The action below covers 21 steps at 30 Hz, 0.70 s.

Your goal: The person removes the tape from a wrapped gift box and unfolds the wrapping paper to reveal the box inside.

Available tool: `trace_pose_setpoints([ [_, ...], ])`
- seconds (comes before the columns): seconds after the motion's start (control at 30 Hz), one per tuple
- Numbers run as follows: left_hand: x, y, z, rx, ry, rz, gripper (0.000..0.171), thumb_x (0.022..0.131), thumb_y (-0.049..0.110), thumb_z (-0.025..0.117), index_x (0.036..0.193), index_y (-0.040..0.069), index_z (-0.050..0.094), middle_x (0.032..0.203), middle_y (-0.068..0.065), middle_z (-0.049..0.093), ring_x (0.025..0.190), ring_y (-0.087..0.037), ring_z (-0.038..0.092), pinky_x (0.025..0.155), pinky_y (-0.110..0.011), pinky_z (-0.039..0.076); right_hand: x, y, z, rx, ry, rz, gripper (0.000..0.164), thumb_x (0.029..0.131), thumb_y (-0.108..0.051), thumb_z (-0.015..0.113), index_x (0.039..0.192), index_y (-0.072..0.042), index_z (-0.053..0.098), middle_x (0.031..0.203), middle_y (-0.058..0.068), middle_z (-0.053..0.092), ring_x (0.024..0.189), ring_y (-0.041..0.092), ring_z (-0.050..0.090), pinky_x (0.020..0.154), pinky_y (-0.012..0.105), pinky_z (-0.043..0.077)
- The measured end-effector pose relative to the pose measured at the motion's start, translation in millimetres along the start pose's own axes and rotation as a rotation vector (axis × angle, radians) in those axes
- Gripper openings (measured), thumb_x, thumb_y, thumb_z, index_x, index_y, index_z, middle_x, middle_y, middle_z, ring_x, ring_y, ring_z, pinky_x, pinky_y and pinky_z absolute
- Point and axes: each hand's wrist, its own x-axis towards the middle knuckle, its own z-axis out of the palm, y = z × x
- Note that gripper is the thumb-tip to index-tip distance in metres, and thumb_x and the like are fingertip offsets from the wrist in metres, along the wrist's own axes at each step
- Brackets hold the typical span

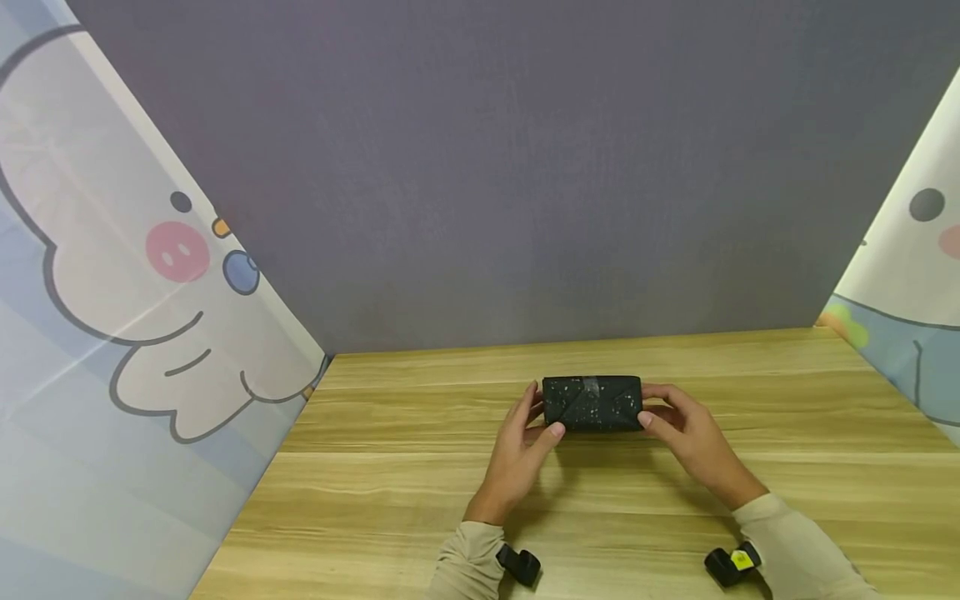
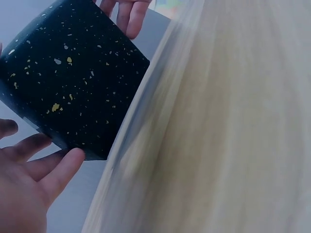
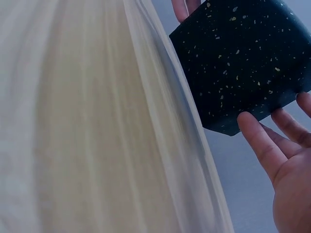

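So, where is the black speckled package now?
In the head view, the black speckled package is below and right of centre, held at its ends between both hands, seen against the wooden table.

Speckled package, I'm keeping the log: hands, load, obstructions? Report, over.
Left hand and right hand gripping opposite ends. Black speckled package held between them, tape-like strip toward head camera. Nothing visible blocking either hand.

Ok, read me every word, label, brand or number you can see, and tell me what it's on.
No readable text anywhere.
Yellow sticker on the right wrist's black device: any marking is too small to read.
Black package: only pale and gold flecks, no lettering visible.
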Motion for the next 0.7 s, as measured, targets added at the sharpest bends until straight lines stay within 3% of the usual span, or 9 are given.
trace_pose_setpoints([
  [0.17, 0.5, -0.7, -0.5, 0.033, -0.003, -0.001, 0.073, 0.099, 0.021, 0.066, 0.160, 0.014, 0.026, 0.146, -0.014, 0.043, 0.133, -0.032, 0.048, 0.099, -0.050, 0.047, -1.2, -1.0, -0.4, 0.017, -0.013, -0.004, 0.030, 0.099, 0.004, 0.056, 0.128, 0.009, 0.052, 0.129, -0.014, 0.052, 0.109, 0.001, 0.061, 0.079, 0.020, 0.054],
  [0.43, -1.9, 0.0, 0.9, 0.071, -0.010, -0.018, 0.069, 0.096, 0.036, 0.070, 0.156, 0.032, 0.037, 0.137, -0.004, 0.045, 0.128, -0.027, 0.051, 0.095, -0.048, 0.051, 0.2, -1.2, 0.8, 0.122, -0.069, -0.064, 0.047, 0.094, 0.015, 0.054, 0.139, 0.011, 0.042, 0.137, -0.006, 0.050, 0.116, 0.003, 0.058, 0.086, 0.020, 0.052],
  [0.7, -2.0, 0.1, 2.3, 0.137, -0.011, 0.079, 0.061, 0.091, 0.028, 0.077, 0.146, 0.024, 0.051, 0.147, -0.002, 0.046, 0.133, -0.022, 0.047, 0.096, -0.046, 0.051, 0.4, -0.7, 1.1, 0.075, -0.052, -0.107, 0.041, 0.099, 0.011, 0.048, 0.140, 0.012, 0.044, 0.142, 0.013, 0.048, 0.121, 0.002, 0.054, 0.090, 0.017, 0.048],
])
